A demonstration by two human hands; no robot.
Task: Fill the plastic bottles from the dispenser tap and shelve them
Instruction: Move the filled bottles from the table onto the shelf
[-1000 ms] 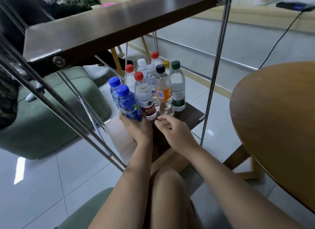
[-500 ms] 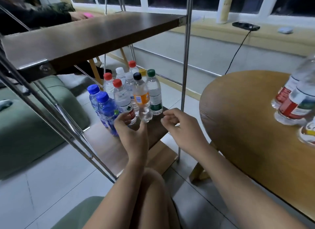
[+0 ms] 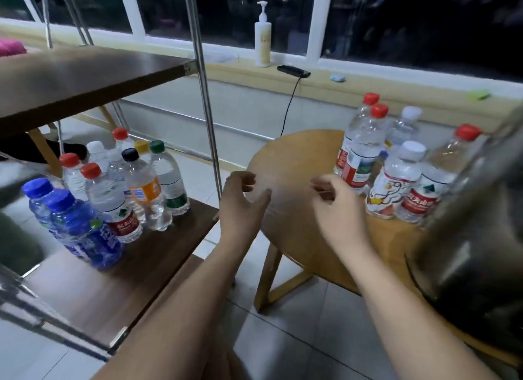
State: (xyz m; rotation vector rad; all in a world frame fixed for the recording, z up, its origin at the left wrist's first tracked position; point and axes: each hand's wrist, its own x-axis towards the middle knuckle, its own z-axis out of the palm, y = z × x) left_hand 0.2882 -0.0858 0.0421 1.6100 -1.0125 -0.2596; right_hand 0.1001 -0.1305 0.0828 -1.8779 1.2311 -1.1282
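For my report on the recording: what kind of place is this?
Probably a room in a home or a small office, not a shop: a round wooden table, a tiled floor, and a window sill with a pump bottle.

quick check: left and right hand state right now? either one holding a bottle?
Left hand: open, loosely curled, holds nothing.
Right hand: open, loosely curled, holds nothing.
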